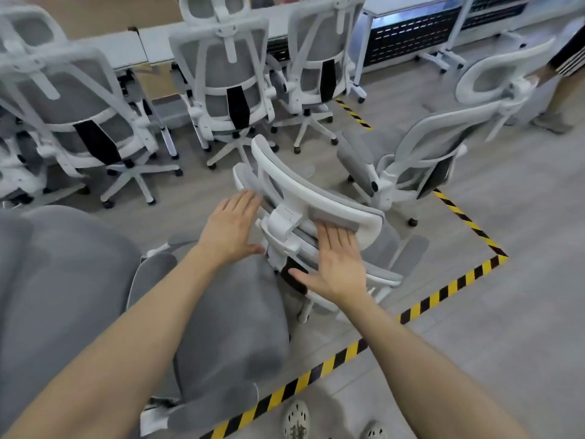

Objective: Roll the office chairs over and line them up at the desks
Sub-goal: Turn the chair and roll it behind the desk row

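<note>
Both flat hands (232,224) on chair back (316,198)

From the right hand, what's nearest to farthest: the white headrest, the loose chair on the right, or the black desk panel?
1. The white headrest, at the fingertips of the right hand.
2. The loose chair, ahead to the right.
3. The black desk panel, far back under the desk.

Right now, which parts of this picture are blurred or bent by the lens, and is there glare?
Head view: the right chair is smeared by motion, most at its headrest; the left hand and right hand on the near chair look fairly sharp; the wide lens tilts the far-left chair outward; bluish glare lies along the desk panel top.
</note>
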A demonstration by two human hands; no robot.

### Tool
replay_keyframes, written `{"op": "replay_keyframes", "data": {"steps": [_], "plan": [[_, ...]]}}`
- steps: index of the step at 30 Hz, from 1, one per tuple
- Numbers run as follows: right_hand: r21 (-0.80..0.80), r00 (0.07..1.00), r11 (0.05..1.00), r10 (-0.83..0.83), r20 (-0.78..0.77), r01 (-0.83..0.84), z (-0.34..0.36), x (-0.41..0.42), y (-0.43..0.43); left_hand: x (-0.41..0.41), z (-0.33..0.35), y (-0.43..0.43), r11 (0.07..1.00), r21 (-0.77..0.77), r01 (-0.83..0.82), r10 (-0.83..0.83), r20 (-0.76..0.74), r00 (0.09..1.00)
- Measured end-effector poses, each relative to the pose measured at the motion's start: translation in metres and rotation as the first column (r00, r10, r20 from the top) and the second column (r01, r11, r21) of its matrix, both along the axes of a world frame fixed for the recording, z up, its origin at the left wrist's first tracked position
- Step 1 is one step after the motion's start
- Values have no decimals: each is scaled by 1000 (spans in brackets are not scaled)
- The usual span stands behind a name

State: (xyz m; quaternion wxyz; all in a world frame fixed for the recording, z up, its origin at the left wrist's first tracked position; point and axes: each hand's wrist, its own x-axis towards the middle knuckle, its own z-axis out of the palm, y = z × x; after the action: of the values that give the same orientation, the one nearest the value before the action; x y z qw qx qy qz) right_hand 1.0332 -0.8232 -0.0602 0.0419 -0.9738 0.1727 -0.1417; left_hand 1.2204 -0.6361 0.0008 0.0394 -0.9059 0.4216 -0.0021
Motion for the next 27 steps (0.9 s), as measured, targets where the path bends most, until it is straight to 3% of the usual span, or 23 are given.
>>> {"op": "replay_keyframes", "data": {"steps": [3, 8, 12, 17, 27], "plan": [[-17, 1000, 1000, 5, 15, -5, -1, -12, -13, 15, -6, -25, 996, 28, 82, -82, -13, 997], [-40, 996, 999, 38, 85, -35, -7, -25, -38, 25, -15, -50, 973, 125, 196, -211, 123, 970], [-65, 994, 996, 69, 84, -64, -10, -32, -55, 14, -24, -56, 968, -27, 250, -245, 118, 962], [-87, 993, 991, 104, 56, -99, -10, -44, -66, -10, -36, -56, 946, -211, 244, -210, 174, 962], [-44, 960, 966, 260, 106, -256, -9, -68, -101, -69, -40, -57, 981, -184, 63, -32, 165, 986]]}}
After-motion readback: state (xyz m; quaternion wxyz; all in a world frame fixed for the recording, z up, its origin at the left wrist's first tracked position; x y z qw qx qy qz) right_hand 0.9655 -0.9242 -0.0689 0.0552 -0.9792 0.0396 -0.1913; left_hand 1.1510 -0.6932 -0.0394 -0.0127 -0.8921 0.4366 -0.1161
